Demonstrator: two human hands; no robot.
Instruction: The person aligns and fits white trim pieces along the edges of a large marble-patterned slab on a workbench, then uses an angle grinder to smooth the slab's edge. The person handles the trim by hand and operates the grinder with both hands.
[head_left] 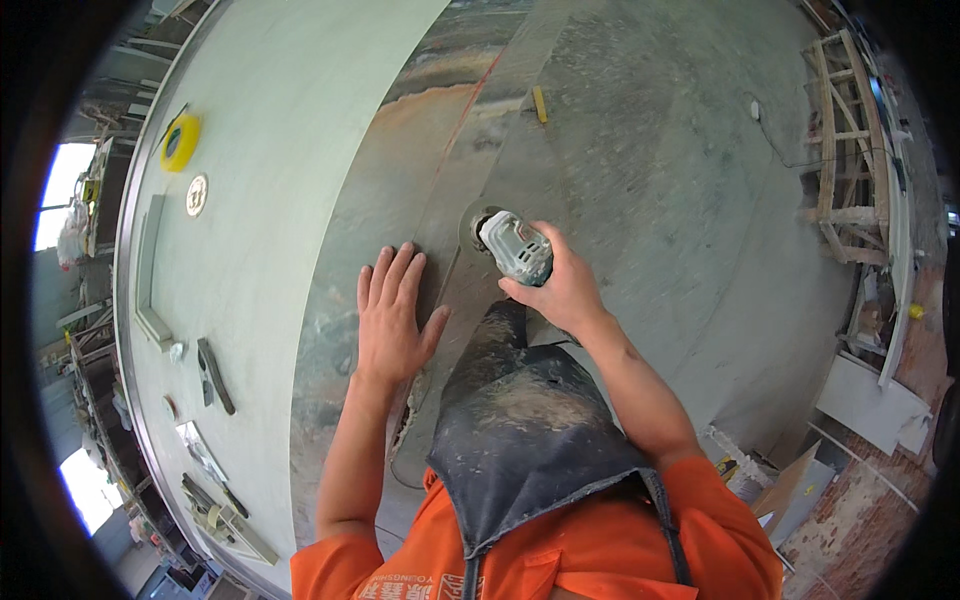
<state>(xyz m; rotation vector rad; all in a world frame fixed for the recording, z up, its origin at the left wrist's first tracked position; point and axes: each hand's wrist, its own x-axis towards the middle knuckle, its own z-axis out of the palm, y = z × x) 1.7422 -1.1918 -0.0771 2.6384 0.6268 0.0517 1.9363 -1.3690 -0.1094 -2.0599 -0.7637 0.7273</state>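
My right hand (565,290) grips a grey-green angle grinder (515,248), its disc end pressed against the curved grey wall of a large round tank (400,180). My left hand (392,315) lies flat on that wall with fingers spread, just left of the grinder. A pale raised band (480,120) runs up the wall from the grinder. A dark dusty apron (520,420) hangs over my orange shirt below both hands.
On the tank's flat pale top (260,150) lie a yellow tape roll (181,142), a round white disc (197,195) and some dark tools (215,375). The concrete floor (680,170) is at right, with a wooden frame (850,150) and white panels (870,400).
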